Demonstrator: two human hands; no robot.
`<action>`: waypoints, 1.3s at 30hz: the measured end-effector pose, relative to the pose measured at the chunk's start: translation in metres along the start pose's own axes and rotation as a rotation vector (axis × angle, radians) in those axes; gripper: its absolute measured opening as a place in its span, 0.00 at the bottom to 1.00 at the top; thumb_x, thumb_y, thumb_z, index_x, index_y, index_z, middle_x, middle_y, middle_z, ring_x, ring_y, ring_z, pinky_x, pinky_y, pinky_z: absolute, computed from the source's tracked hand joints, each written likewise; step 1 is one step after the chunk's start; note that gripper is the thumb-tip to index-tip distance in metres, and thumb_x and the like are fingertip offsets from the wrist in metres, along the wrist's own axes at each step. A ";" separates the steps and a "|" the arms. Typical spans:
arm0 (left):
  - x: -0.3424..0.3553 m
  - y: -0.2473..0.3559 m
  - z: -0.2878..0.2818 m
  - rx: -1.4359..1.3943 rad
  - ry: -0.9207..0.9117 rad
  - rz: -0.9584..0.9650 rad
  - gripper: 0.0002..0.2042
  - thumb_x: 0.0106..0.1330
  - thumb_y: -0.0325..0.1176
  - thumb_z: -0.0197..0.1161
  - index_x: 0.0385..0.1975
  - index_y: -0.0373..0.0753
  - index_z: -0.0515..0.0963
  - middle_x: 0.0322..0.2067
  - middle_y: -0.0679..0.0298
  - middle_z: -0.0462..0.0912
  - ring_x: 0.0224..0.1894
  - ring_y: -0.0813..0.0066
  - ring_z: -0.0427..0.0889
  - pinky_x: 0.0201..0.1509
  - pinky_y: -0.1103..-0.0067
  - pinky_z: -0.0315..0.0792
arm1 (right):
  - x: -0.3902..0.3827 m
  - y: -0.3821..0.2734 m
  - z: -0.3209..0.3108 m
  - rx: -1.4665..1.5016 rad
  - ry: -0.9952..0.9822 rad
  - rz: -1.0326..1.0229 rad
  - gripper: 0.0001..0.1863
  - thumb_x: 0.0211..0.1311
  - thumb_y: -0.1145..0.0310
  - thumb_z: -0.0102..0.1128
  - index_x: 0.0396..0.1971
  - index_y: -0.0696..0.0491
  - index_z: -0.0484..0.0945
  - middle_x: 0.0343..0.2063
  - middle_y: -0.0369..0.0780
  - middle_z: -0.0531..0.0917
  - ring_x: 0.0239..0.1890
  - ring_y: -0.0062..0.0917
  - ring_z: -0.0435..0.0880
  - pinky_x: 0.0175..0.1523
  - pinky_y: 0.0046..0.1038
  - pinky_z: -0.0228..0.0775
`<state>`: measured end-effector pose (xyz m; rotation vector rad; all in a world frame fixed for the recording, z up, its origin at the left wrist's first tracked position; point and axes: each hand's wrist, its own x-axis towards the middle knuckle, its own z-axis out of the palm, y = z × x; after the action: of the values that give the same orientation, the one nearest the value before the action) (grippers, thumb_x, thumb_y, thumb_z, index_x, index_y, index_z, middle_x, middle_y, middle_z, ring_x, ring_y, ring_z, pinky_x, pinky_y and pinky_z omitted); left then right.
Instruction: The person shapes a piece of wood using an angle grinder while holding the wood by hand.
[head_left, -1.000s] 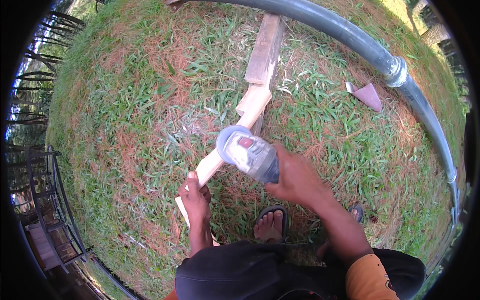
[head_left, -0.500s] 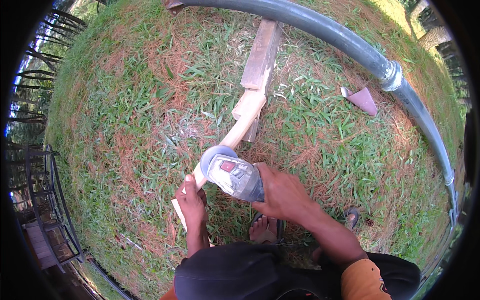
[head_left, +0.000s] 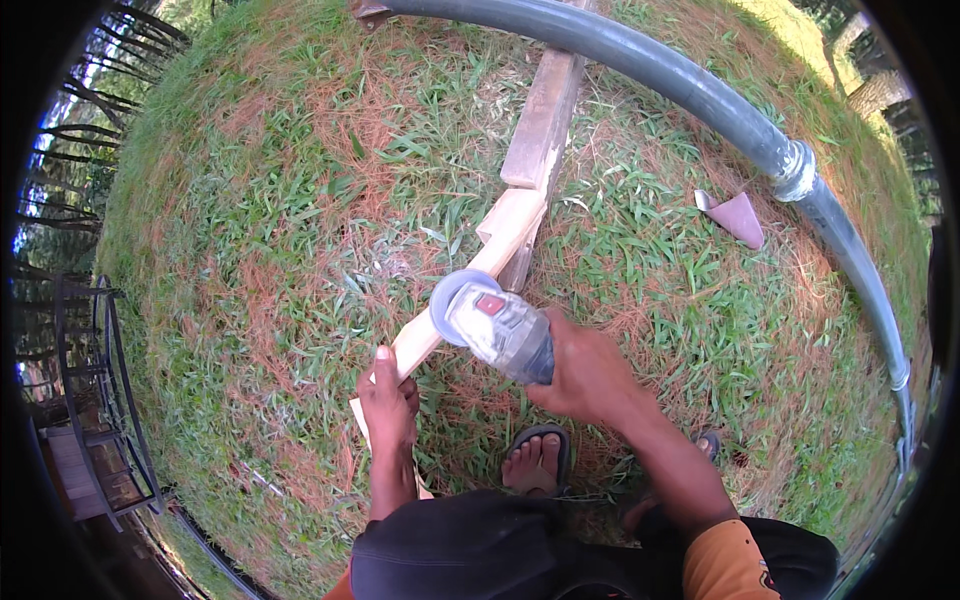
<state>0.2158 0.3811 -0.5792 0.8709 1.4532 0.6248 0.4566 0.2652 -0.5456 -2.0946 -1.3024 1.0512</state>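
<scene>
My right hand (head_left: 592, 372) is wrapped round the rear of an angle grinder (head_left: 500, 332) with a worn, dusty body and a red patch on top. Its round grey disc (head_left: 442, 305) lies over the middle of a pale wooden strip (head_left: 415, 345); whether it touches the wood is hard to tell. The strip's near end is gripped by my left hand (head_left: 388, 402), thumb on top. Its far end rests on a weathered wooden beam (head_left: 543, 125) lying on the grass. Another pale wood edge (head_left: 359, 420) shows beside my left wrist.
A thick dark pipe (head_left: 690, 88) with a pale joint curves across the far side and down the right. A folded pinkish sheet (head_left: 738, 220) lies on the grass. My sandalled foot (head_left: 535, 462) is close below the grinder. A dark-framed structure (head_left: 95, 400) stands at left.
The grinder and my right hand have moved up and right along the strip, away from my left hand. More of the strip's near part shows. The view has shifted slightly.
</scene>
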 end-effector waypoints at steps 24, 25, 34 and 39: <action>-0.002 -0.012 0.003 0.078 -0.147 0.095 0.20 0.74 0.54 0.60 0.37 0.40 0.77 0.15 0.76 0.66 0.14 0.89 0.60 0.16 0.87 0.50 | 0.032 0.061 -0.060 0.131 0.191 0.142 0.32 0.48 0.64 0.74 0.52 0.62 0.74 0.38 0.52 0.86 0.42 0.45 0.86 0.52 0.41 0.77; -0.003 -0.006 0.000 0.147 -0.175 0.137 0.21 0.71 0.55 0.64 0.40 0.38 0.78 0.16 0.75 0.69 0.14 0.89 0.63 0.16 0.87 0.53 | 0.035 0.063 -0.065 0.199 0.265 0.197 0.32 0.47 0.66 0.74 0.54 0.61 0.74 0.38 0.47 0.86 0.41 0.37 0.87 0.53 0.36 0.77; 0.005 0.017 -0.014 0.109 -0.009 0.138 0.28 0.75 0.57 0.56 0.35 0.31 0.82 0.15 0.69 0.72 0.12 0.84 0.64 0.14 0.84 0.55 | -0.008 0.042 -0.052 0.287 0.330 0.215 0.31 0.47 0.67 0.75 0.52 0.59 0.76 0.40 0.43 0.86 0.43 0.30 0.85 0.55 0.34 0.75; 0.003 0.029 -0.017 0.109 -0.110 0.185 0.24 0.76 0.52 0.58 0.37 0.31 0.81 0.12 0.70 0.69 0.09 0.85 0.61 0.11 0.83 0.50 | 0.011 0.041 -0.055 0.185 0.269 0.175 0.32 0.48 0.65 0.75 0.53 0.60 0.75 0.42 0.48 0.86 0.46 0.37 0.87 0.55 0.36 0.76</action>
<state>0.2030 0.4020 -0.5561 1.1171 1.3262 0.6290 0.5254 0.2571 -0.5453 -2.1479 -0.8730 0.8837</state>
